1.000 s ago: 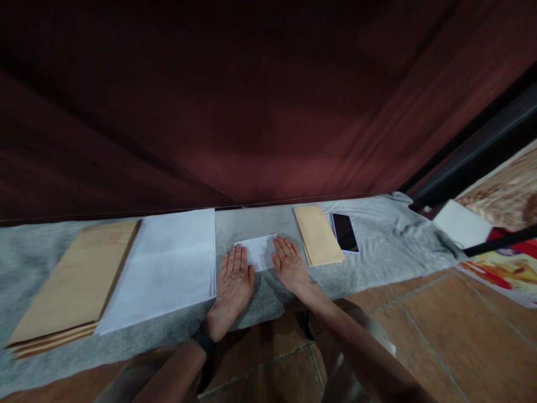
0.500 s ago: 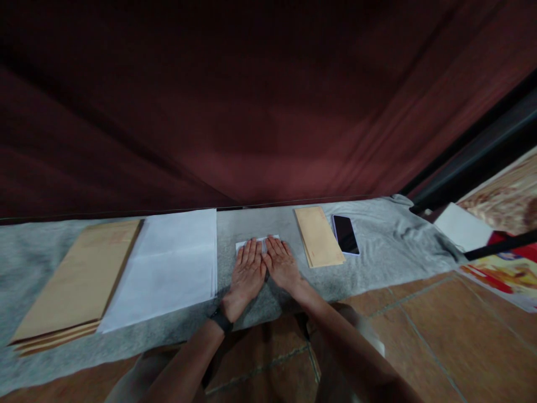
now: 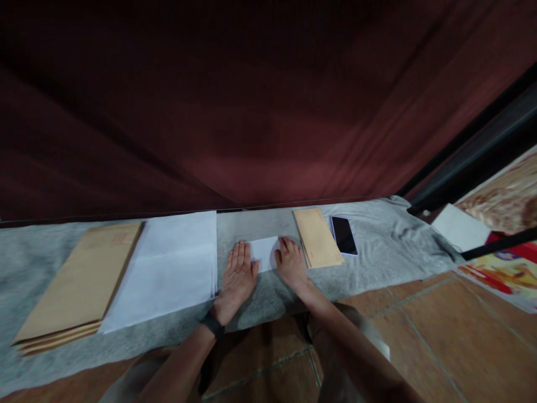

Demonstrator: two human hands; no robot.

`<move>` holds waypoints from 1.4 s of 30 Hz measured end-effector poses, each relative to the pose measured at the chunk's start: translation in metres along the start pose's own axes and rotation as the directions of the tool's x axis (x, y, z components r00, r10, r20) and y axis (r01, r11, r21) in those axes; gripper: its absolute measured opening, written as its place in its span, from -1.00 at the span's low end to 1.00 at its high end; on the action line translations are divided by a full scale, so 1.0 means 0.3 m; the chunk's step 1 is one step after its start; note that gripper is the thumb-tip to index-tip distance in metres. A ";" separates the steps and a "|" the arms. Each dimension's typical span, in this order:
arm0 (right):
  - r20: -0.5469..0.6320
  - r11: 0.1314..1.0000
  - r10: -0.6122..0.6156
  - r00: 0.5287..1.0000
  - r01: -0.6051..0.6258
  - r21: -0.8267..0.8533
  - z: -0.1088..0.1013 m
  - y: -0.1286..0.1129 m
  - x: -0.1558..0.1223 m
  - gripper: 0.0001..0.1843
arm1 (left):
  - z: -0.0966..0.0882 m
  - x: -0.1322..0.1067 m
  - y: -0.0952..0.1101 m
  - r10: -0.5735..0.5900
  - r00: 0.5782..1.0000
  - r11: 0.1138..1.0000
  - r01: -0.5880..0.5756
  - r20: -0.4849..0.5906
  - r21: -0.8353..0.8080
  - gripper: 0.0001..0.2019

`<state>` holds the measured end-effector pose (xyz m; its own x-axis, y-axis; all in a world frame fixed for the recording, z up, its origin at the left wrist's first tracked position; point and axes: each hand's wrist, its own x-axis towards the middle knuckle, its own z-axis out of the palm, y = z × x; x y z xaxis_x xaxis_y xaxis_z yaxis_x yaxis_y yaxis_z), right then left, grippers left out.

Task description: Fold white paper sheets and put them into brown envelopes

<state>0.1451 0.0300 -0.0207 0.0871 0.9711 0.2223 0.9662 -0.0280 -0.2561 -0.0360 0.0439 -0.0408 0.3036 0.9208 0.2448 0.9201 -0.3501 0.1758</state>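
Observation:
A small white piece of folded paper (image 3: 265,254) lies flat on the grey cloth between my hands. My left hand (image 3: 240,270) rests palm down over its left end, fingers stretched forward and thumb out toward the paper. My right hand (image 3: 291,262) lies over the right end, its fingers slightly bent and a little apart, pressing lightly from above. Neither hand grasps the paper. Just right of my right hand are small brown envelopes (image 3: 318,238), and a large stack of white sheets (image 3: 168,266) lies to the left of my left hand.
Large brown envelopes (image 3: 84,274) are stacked at the far left. A phone (image 3: 344,235) with a dark screen lies beyond the small envelopes. The grey cloth (image 3: 390,246) covers a narrow bench in front of a dark red curtain (image 3: 260,129). A colourful printed box (image 3: 503,274) sits at right.
My hands have slid apart from the middle of the folded paper to its two ends, left hand leftward and right hand rightward. More of the white paper shows between them.

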 end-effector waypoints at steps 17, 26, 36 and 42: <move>0.169 0.951 0.170 0.971 -0.206 0.229 -0.050 0.019 0.024 -0.82 | 0.004 -0.020 0.002 0.009 0.998 1.000 -0.010 -0.056 -0.022 -0.31; -0.313 0.811 0.083 0.946 0.118 0.572 -0.204 -0.014 0.022 -0.74 | -0.145 0.030 0.078 -0.059 0.998 0.677 0.058 0.024 -0.734 -0.40; -0.131 0.831 -0.478 0.868 0.496 0.253 -0.148 -0.126 -0.108 -0.67 | -0.197 0.047 0.117 -0.233 0.913 -0.137 0.312 0.336 -0.940 -0.61; -0.076 0.800 -0.387 0.919 0.375 0.469 -0.132 -0.132 -0.106 -0.62 | -0.119 0.048 0.024 -0.271 0.920 0.177 0.337 0.283 -0.925 -0.76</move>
<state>0.1138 -0.0091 0.0195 -0.2753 0.8854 0.3746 0.6919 0.4530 -0.5622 -0.0338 0.0485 -0.0020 0.1003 0.9906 -0.0928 0.0362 0.0895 0.9953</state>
